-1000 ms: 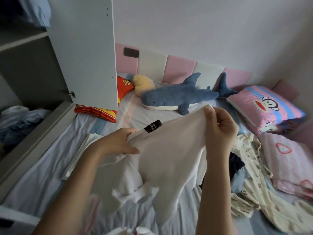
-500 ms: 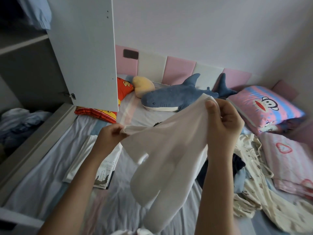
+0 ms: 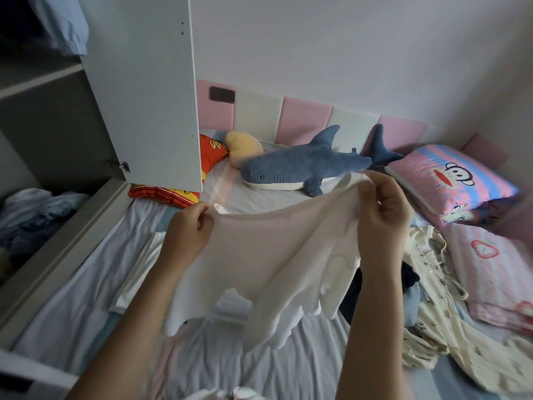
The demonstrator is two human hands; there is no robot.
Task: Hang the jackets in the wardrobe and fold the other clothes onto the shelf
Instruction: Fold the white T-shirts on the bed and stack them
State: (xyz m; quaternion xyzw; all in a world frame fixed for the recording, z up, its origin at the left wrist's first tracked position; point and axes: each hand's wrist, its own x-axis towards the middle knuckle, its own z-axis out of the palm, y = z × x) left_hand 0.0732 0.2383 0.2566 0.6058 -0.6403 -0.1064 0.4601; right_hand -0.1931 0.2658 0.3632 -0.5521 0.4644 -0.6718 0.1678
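In the middle of the frame, above the bed [image 3: 86, 298], you hold a white garment [image 3: 268, 255] spread between your two hands. Its top edge is its long axis: it runs across the picture from left to right and tilts, lower at your left hand [image 3: 189, 229] and higher at your right hand [image 3: 383, 209]. The rest of the cloth hangs toward the bottom centre and ends in uneven lobes; you cannot tell whether they touch the sheet.

Your left hand has its fingers curled, pinching the left end of the edge, the back of the hand facing you. Your right hand is raised higher, thumb on the near side and fingers behind, gripping the right end. Both forearms rise from the bottom edge of the frame.

Behind the garment a blue shark plush [image 3: 305, 166] lies across the bed. At left centre a folded white piece [image 3: 135, 272] lies flat on the sheet. At right a cream patterned garment [image 3: 432, 298] lies loose beside a pillow [image 3: 450, 183]. At the left edge stands the wardrobe [image 3: 57, 125], its door [image 3: 144, 96] open, with crumpled bluish clothes [image 3: 34, 215] in its lower compartment.
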